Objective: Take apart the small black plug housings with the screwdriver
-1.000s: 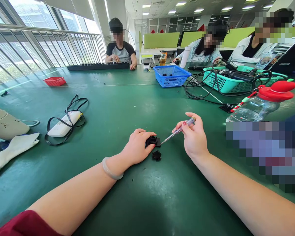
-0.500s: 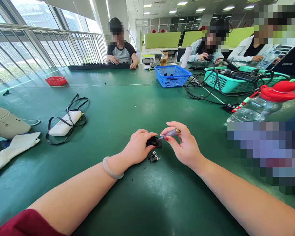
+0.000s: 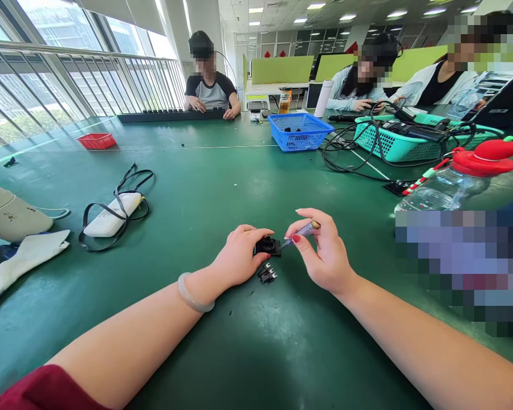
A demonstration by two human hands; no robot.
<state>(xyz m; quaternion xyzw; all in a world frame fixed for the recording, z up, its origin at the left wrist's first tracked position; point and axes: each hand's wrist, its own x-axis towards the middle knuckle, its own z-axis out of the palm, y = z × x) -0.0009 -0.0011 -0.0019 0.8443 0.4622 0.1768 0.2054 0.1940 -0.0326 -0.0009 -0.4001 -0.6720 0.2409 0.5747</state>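
A small black part (image 3: 268, 245) lies on the green table, gripped between the thumb and fingers of my left hand (image 3: 240, 254). My right hand (image 3: 325, 250) pinches a small screwdriver (image 3: 306, 230) with a purple, see-through handle. The tool's thin tip points down and left at the right edge of the black part; whether it touches is too small to tell. Just below, near my left thumb, rests a black piece with metal prongs (image 3: 267, 273).
Farther back stand a blue basket (image 3: 301, 134), a teal basket (image 3: 393, 142) with cables, and a red tray (image 3: 97, 140). A white power strip (image 3: 113, 215) lies left, a red-capped bottle (image 3: 448, 185) right. Three people sit across the table.
My right hand has moved slightly right, drawing the screwdriver tip from over the black part to its right edge. My left hand has stayed in place.
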